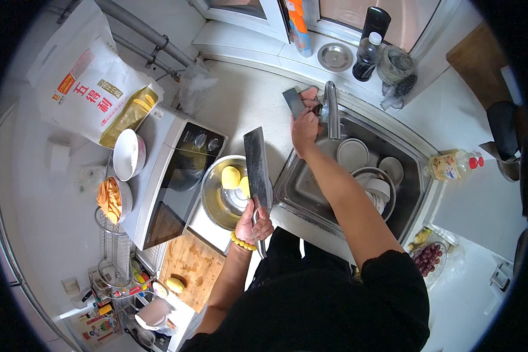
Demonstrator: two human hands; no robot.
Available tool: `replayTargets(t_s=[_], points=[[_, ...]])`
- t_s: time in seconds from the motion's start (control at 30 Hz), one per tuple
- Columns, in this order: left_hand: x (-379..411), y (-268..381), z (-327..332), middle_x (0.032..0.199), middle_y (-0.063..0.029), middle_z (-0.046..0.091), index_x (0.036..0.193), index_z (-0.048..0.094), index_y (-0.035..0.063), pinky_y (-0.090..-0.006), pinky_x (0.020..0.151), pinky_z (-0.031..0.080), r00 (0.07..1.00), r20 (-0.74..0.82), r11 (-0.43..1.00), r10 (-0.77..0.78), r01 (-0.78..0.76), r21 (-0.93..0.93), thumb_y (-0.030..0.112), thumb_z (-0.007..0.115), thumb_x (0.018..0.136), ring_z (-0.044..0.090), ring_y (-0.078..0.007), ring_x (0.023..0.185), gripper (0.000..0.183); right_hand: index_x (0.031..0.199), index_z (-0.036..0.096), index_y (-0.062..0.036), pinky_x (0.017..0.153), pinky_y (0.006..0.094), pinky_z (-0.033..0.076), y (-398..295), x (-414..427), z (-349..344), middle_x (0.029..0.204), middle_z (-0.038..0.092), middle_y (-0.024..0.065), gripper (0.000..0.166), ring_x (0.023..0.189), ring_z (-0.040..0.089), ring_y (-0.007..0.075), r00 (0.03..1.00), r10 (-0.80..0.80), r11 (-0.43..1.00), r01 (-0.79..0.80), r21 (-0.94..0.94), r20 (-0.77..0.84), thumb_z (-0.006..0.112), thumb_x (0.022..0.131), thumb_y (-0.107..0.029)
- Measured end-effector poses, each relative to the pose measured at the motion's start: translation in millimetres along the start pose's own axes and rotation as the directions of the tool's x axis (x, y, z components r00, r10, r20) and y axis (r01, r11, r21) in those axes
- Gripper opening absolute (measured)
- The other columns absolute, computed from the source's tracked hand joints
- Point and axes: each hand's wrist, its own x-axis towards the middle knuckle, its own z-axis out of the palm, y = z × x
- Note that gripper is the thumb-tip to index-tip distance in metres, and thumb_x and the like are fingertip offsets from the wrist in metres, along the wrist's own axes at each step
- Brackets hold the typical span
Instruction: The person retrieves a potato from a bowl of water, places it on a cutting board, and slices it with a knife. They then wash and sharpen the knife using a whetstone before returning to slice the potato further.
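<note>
My left hand (253,224), with a yellow bead bracelet at the wrist, grips the handle of a metal cleaver (257,167). Its blade stands over the right part of a steel bowl (211,207) that holds peeled potatoes (231,177). Behind the sink, my right hand (305,130) has its fingers on a dark rectangular block (293,103), which looks like a whetstone. Reddish cloths (309,93) lie beside and partly under the block. Another peeled potato (174,285) rests on the wooden cutting board (198,264).
A faucet (332,110) rises over the steel sink (308,189), where bowls (353,154) stand. Left is a white oven-like appliance (167,145) carrying a white bowl (129,154) and a bowl of orange slices (110,200). An oil bottle (451,165) and a bowl of grapes (429,259) are right.
</note>
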Motion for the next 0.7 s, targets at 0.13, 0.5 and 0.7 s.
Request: replayTargets(t_s=[0.13, 0.5, 0.7], points=[[-5.2, -3.0, -5.1, 0.046, 0.0043, 0.037, 0.087, 0.062, 0.0077, -0.0230, 0.037, 0.029, 1.000, -0.018, 1.000, -0.001, 0.001, 0.018, 0.053, 0.033, 0.101, 0.034, -0.0087, 0.038, 0.055, 0.135, 0.042, 0.0105, 0.087, 0.0373, 0.039, 2.8, -2.0, -4.6, 0.109, 0.057, 0.0155, 0.068, 0.100, 0.050, 0.0259, 1.000, 0.002, 0.988, -0.003, 0.151, 0.009, 0.052, 0.092, -0.041], [-12.3, -43.9, -26.5, 0.061, -0.0048, 0.051, 0.093, 0.059, 0.0050, -0.0299, 0.051, 0.041, 0.947, -0.314, 0.855, -0.065, 0.216, 0.472, 0.047, 0.031, 0.103, 0.046, -0.0152, 0.051, 0.051, 0.143, 0.031, 0.0026, 0.092, 0.0474, 0.040, 115.6, -120.7, -78.7, 0.113, 0.054, 0.0274, 0.070, 0.106, 0.051, 0.0441, 0.972, -0.236, 0.552, 0.116, 0.826, 0.021, 0.062, 0.086, -0.023], [-9.2, -103.3, -85.9, 0.065, -0.0060, 0.051, 0.095, 0.053, 0.0035, -0.0305, 0.054, 0.045, 0.881, -0.452, 0.825, -0.141, 0.356, 0.438, 0.040, 0.031, 0.104, 0.050, -0.0158, 0.056, 0.043, 0.138, 0.039, 0.0048, 0.091, 0.0466, 0.040, 195.2, -248.7, -106.0, 0.112, 0.051, 0.0274, 0.062, 0.104, 0.050, 0.0430, 0.945, -0.022, 0.578, -0.256, 0.775, 0.327, 0.060, 0.087, -0.026]])
